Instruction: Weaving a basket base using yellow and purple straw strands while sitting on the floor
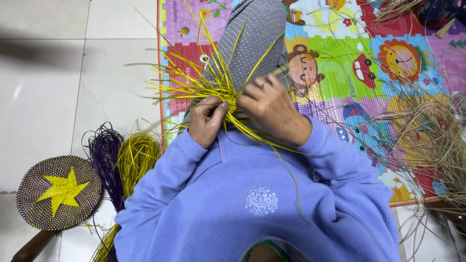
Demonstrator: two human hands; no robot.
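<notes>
Stiff, glossy yellow straw strands [213,82], soft matt fleece sleeves [340,170], smooth printed foam mat [340,63], glossy floor tiles [58,73]

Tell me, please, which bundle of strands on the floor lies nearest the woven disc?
The purple bundle, directly beside the woven disc; the yellow bundle lies beyond it, nearer the sleeve.

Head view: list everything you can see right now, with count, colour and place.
yellow strands: one bunch, yellow, held in both hands above the lap
woven disc: one, purple with a yellow star, on the floor at lower left
purple bundle: one, dark purple, on the floor beside the disc
yellow bundle: one, yellow, next to the purple bundle
play mat: one, multicoloured with cartoon animals, under the person
straw pile: one, tan, on the mat at right
tiled floor: white, left side
left hand: gripping the strands
right hand: ring on one finger, pinching the strands
</notes>
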